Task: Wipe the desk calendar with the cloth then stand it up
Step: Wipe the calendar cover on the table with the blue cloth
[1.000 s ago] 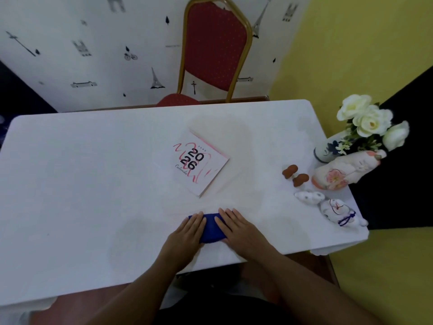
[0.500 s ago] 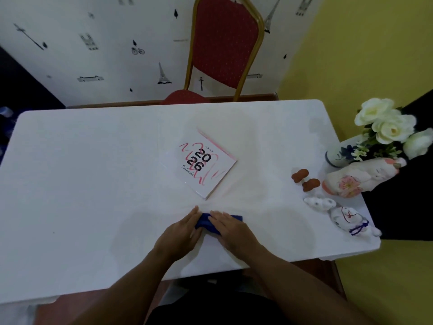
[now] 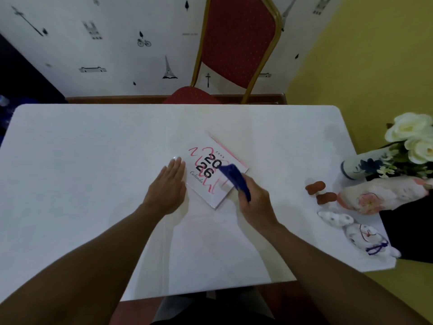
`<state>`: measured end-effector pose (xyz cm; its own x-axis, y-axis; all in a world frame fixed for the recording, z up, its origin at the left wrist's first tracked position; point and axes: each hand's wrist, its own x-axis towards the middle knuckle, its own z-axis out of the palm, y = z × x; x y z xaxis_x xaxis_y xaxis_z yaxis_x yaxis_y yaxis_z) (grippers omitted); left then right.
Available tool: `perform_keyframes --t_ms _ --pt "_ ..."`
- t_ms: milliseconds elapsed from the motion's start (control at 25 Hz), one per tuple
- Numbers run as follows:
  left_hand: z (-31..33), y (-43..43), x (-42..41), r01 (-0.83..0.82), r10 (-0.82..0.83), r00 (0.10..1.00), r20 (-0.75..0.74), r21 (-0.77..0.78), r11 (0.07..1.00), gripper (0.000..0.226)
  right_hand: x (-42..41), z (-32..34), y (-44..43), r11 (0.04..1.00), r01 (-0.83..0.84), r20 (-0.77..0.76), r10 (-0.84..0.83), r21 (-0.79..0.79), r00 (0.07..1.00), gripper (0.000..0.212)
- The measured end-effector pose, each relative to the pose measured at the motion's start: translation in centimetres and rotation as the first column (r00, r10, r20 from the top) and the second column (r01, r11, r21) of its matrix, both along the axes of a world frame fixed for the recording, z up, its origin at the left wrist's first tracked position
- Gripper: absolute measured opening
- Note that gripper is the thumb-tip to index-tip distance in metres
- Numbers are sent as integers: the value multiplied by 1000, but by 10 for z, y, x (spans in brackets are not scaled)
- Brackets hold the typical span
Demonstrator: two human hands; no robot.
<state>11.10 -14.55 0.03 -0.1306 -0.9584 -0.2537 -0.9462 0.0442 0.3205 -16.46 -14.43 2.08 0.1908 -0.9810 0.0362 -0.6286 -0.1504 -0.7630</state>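
Observation:
The white desk calendar (image 3: 206,171), printed "2026" with pink scribbles, lies flat and turned at an angle in the middle of the white table (image 3: 93,184). My right hand (image 3: 256,200) grips a dark blue cloth (image 3: 234,178); the cloth hangs over the calendar's right part. My left hand (image 3: 167,186) lies flat on the table, fingers together, its fingertips touching the calendar's left corner.
Along the table's right edge stand a blue-and-white vase (image 3: 360,166) with white flowers (image 3: 412,137), a pink-flowered ceramic figure (image 3: 379,195), two small white figurines (image 3: 351,228) and two brown mushroom shapes (image 3: 321,192). A red chair (image 3: 236,43) stands behind the far edge.
Both hands have moved from the near edge forward to the calendar. My right hand has lifted the blue cloth off the table onto the calendar; my left hand has let go of it.

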Motion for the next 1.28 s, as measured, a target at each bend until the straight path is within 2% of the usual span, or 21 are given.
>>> perform_keyframes --t_ms 160,320,480,560,680,800,1000,1160,1280 --pt "-23 -12 15 6 -6 1000 -8 35 999 63 30 4 -59 998 62 -42 -62 -1 997 61" --pt "-47 -3 20 28 -27 997 -70 2 1000 68 64 -5 -107 994 63 -131 -50 94 990 57" --pt "-64 1 21 9 -14 997 -69 -72 997 63 91 -24 -132 982 -122 -252 156 144 955 58" --pt "-68 2 21 9 -17 996 -83 -94 995 63 104 -33 -139 952 -245 -311 293 186 904 63" --pt "-72 2 21 3 -13 995 -96 -109 994 63 118 -43 -145 919 -343 -376 393 194 839 68" --pt "-74 3 20 -5 -5 997 -74 -137 991 63 120 -51 -138 863 -463 -362 506 204 783 79" --pt "-73 2 18 -8 1 999 -51 -128 992 62 102 -51 -111 838 -488 -232 539 243 810 86" --pt "-74 2 18 0 -4 999 -32 -126 992 61 82 -50 -77 811 -548 -194 582 204 790 77" --pt "-73 2 17 5 -9 1000 -28 -144 990 61 61 -51 -51 762 -628 -223 648 160 729 76"
